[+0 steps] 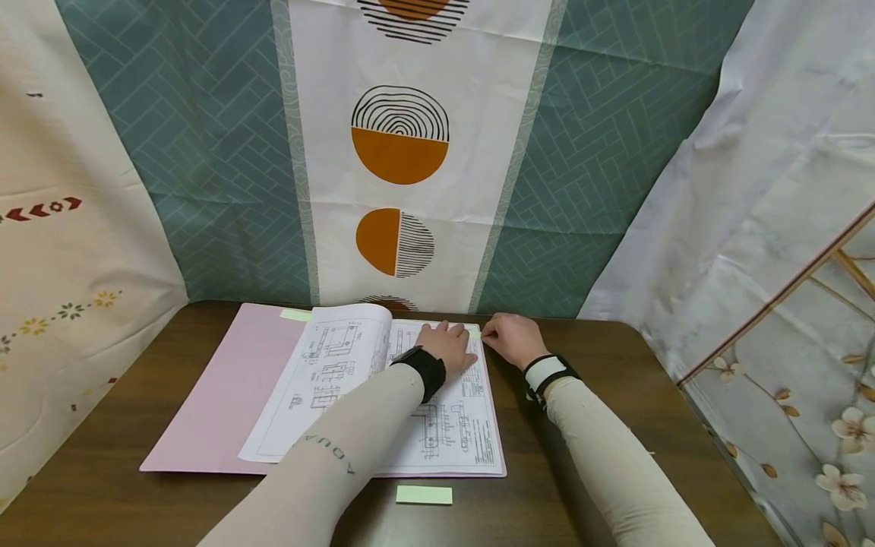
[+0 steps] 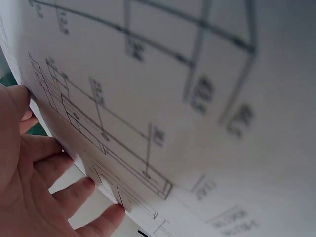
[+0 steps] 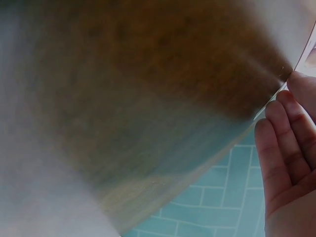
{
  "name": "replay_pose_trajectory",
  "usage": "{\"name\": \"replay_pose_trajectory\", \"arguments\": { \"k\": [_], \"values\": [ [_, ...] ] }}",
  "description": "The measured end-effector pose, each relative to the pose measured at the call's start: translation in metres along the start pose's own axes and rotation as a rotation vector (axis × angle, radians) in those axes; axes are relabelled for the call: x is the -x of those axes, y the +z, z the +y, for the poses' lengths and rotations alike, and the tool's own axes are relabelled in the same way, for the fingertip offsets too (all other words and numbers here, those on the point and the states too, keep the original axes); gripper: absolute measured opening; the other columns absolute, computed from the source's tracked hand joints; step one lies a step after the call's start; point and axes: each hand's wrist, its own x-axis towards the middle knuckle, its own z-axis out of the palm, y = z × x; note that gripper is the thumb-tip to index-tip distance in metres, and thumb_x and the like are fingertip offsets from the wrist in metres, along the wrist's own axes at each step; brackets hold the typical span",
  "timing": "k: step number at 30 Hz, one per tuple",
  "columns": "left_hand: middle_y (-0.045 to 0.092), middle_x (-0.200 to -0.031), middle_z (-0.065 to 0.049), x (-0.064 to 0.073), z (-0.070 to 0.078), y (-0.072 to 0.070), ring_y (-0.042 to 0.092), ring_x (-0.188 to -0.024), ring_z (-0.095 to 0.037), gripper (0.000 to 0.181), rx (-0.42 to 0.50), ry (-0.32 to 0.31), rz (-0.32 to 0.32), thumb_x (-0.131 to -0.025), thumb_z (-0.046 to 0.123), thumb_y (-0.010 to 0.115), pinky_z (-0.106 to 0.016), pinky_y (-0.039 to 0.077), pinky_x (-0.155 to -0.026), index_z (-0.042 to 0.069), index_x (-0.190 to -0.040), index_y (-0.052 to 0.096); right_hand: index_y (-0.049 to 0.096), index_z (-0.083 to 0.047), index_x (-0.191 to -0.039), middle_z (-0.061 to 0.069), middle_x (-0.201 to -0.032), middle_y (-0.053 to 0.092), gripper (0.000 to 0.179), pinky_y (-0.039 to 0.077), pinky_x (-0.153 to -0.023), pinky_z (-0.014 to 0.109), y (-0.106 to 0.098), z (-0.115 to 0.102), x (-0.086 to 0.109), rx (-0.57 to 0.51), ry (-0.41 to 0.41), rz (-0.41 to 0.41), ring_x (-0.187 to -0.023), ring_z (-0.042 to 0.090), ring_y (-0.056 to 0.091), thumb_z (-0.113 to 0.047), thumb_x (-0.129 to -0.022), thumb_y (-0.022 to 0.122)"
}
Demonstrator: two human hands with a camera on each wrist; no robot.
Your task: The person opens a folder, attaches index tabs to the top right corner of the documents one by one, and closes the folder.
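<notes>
A pink folder lies open on the table, holding sheets of technical drawings. My left hand rests on the right-hand sheet near its top, fingers spread; the left wrist view has its fingertips along the printed sheet. At the sheet's upper right corner is a pale green sticky note. My right hand pinches this note's outer end, with fingers bent; in the right wrist view thumb and fingertips meet at a thin edge.
Another green sticky note lies on the brown wooden table in front of the folder. A third note sits at the top of the pink left side. Patterned curtains hang behind the table and on both sides.
</notes>
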Motion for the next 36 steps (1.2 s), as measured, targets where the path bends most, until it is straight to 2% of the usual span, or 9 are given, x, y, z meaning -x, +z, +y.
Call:
{"name": "replay_pose_trajectory", "arguments": {
  "k": [5, 10, 14, 17, 19, 23, 29, 31, 36],
  "values": [
    [0.051, -0.168, -0.003, 0.004, 0.0, 0.001, 0.047, -0.155, -0.028, 0.065, -0.026, -0.004, -0.002, -0.114, 0.057, 0.052, -0.051, 0.044, -0.119, 0.015, -0.163, 0.054, 0.087, -0.013, -0.103, 0.0, -0.103, 0.079, 0.007, 0.063, -0.085, 0.043, 0.001, 0.003, 0.0, -0.009, -0.003, 0.003, -0.095, 0.022, 0.077, -0.019, -0.099, 0.086],
    [0.059, -0.16, -0.003, 0.018, -0.002, 0.003, 0.053, -0.148, -0.026, 0.064, -0.071, 0.017, 0.005, -0.113, 0.058, 0.054, -0.048, 0.048, -0.114, 0.014, -0.159, 0.059, 0.087, -0.014, -0.103, 0.001, -0.104, 0.079, 0.006, 0.062, -0.086, 0.044, -0.002, 0.001, -0.002, -0.009, 0.011, -0.005, -0.097, 0.023, 0.077, -0.018, -0.099, 0.086],
    [0.068, -0.147, -0.002, 0.039, -0.005, 0.005, 0.066, -0.133, -0.025, 0.061, -0.12, 0.056, 0.022, -0.111, 0.058, 0.059, -0.045, 0.053, -0.107, 0.013, -0.15, 0.068, 0.087, -0.014, -0.104, 0.001, -0.105, 0.08, 0.007, 0.062, -0.087, 0.044, -0.005, -0.002, -0.001, -0.015, 0.021, -0.012, -0.097, 0.023, 0.077, -0.018, -0.099, 0.086],
    [0.073, -0.135, -0.002, 0.06, -0.007, -0.001, 0.073, -0.116, -0.024, 0.058, -0.167, 0.102, 0.029, -0.108, 0.058, 0.064, -0.042, 0.059, -0.097, 0.011, -0.141, 0.074, 0.087, -0.014, -0.105, 0.001, -0.105, 0.08, 0.007, 0.062, -0.088, 0.043, -0.006, -0.003, 0.0, -0.023, 0.029, -0.02, -0.098, 0.023, 0.077, -0.018, -0.1, 0.085],
    [0.075, -0.129, -0.003, 0.075, -0.009, -0.005, 0.075, -0.108, -0.024, 0.055, -0.167, 0.128, 0.028, -0.107, 0.056, 0.069, -0.04, 0.061, -0.092, 0.009, -0.136, 0.077, 0.087, -0.013, -0.105, 0.001, -0.106, 0.08, 0.007, 0.062, -0.088, 0.043, -0.006, -0.004, 0.001, -0.028, 0.033, -0.025, -0.098, 0.023, 0.077, -0.017, -0.1, 0.084],
    [0.076, -0.12, -0.005, 0.099, -0.011, -0.007, 0.074, -0.1, -0.023, 0.05, -0.107, 0.158, 0.02, -0.105, 0.051, 0.075, -0.039, 0.062, -0.086, 0.006, -0.127, 0.079, 0.087, -0.012, -0.105, 0.003, -0.106, 0.08, 0.007, 0.062, -0.087, 0.042, -0.005, -0.004, 0.002, -0.021, 0.02, -0.028, -0.097, 0.024, 0.076, -0.016, -0.1, 0.084],
    [0.074, -0.126, -0.007, 0.128, -0.012, -0.005, 0.072, -0.11, -0.025, 0.043, -0.001, 0.187, 0.017, -0.101, 0.046, 0.08, -0.04, 0.061, -0.093, 0.007, -0.121, 0.078, 0.086, -0.009, -0.113, 0.006, -0.111, 0.079, 0.014, 0.062, -0.088, 0.041, -0.008, -0.011, 0.013, 0.026, -0.034, -0.062, -0.1, 0.024, 0.076, -0.011, -0.1, 0.083],
    [0.074, -0.128, -0.006, 0.136, -0.013, -0.003, 0.071, -0.112, -0.025, 0.041, 0.015, 0.201, 0.037, -0.1, 0.043, 0.083, -0.041, 0.06, -0.094, 0.009, -0.122, 0.078, 0.085, -0.009, -0.114, 0.006, -0.112, 0.079, 0.015, 0.062, -0.088, 0.041, -0.008, -0.016, 0.02, 0.038, -0.051, -0.066, -0.099, 0.023, 0.076, -0.01, -0.099, 0.083],
    [0.075, -0.122, -0.004, 0.156, -0.015, 0.006, 0.071, -0.106, -0.023, 0.035, 0.007, 0.246, 0.131, -0.099, 0.038, 0.083, -0.04, 0.061, -0.088, 0.012, -0.122, 0.079, 0.085, -0.012, -0.11, 0.004, -0.109, 0.078, 0.012, 0.062, -0.085, 0.04, -0.01, -0.031, 0.041, 0.078, -0.085, -0.041, -0.093, 0.019, 0.073, -0.009, -0.099, 0.083]
  ]
}}
